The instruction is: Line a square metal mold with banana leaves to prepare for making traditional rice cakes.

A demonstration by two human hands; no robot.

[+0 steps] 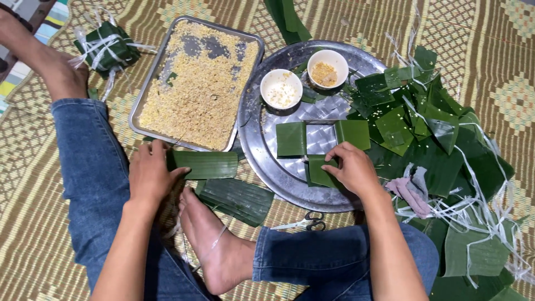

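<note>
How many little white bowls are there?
2. Both sit at the top of the round metal tray: the left bowl holds pale bits, the right bowl holds yellow crumbs. The leaf pile might hide more.
</note>
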